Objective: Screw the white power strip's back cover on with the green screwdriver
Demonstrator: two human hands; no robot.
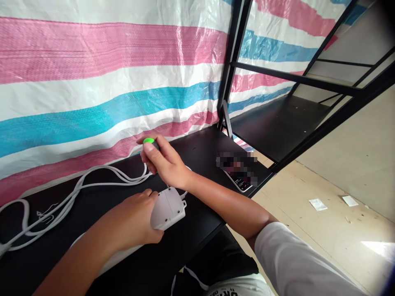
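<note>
My right hand [165, 162] is closed round a screwdriver with a green-capped handle [149, 141], held upright over a white power strip [168, 207] on the black table [203, 154]. The tool's tip is hidden behind my hand. My left hand [135, 224] grips the strip's near end and holds it down, thumb on its side. The strip's white cable [101, 176] runs left across the table in loops.
A striped pink, blue and white tarp [108, 82] hangs right behind the table. A phone [240, 181] lies near the table's right edge. A black metal shelf frame [277, 119] stands to the right. Paper scraps [317, 204] lie on the floor.
</note>
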